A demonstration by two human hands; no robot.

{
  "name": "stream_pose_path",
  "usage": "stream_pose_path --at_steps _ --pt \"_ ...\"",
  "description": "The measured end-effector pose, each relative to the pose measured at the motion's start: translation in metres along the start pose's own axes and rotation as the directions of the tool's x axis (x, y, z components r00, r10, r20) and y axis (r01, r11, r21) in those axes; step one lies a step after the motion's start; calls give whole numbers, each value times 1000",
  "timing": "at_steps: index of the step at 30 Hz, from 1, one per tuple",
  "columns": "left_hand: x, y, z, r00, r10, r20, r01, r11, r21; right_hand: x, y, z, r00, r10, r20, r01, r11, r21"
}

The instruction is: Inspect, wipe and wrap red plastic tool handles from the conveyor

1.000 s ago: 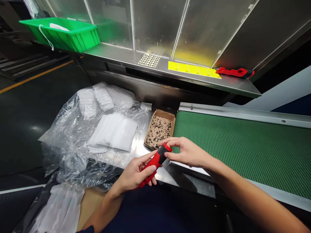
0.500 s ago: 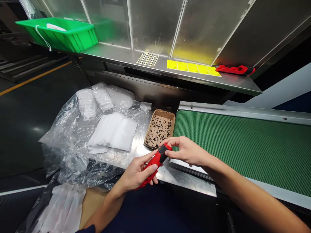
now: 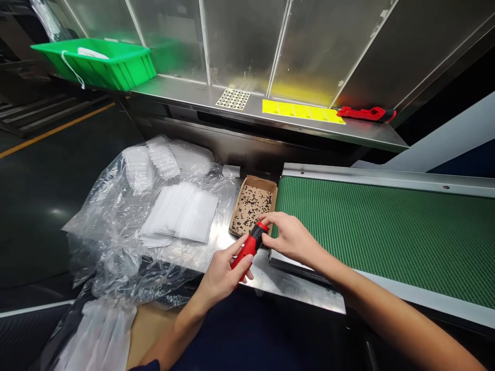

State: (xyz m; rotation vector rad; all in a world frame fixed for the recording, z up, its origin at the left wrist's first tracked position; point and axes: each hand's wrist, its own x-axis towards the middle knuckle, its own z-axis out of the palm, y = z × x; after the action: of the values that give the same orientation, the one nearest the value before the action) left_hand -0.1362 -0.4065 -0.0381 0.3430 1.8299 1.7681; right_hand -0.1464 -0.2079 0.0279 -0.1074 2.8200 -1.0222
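Steeper than half a second ago, the red-and-black piece [image 3: 248, 248] slants up before the cardboard box [image 3: 261, 182]. The left hand [image 3: 223, 272] curls around its body; the right hand [image 3: 289, 238] seems to pinch its upper end between thumb and fingers, contact being partly hidden.

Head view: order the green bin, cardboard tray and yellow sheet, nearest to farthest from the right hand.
From the right hand:
1. Cardboard tray, just to its left.
2. Yellow sheet, on the shelf ahead.
3. Green bin, far left.
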Motion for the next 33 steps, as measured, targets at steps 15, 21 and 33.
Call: stream_pose_path --at_steps 15,21,33 --pt "-8 9 -7 997 69 37 -53 943 -330 -7 -3 26 919 51 -391 160 858 487" --pt "-9 4 -5 997 67 25 -59 963 -264 -7 -16 34 976 -41 -215 128 904 408" --pt "-7 6 -3 1000 29 9 -24 930 -368 -2 -4 29 996 -2 -94 57 809 585"
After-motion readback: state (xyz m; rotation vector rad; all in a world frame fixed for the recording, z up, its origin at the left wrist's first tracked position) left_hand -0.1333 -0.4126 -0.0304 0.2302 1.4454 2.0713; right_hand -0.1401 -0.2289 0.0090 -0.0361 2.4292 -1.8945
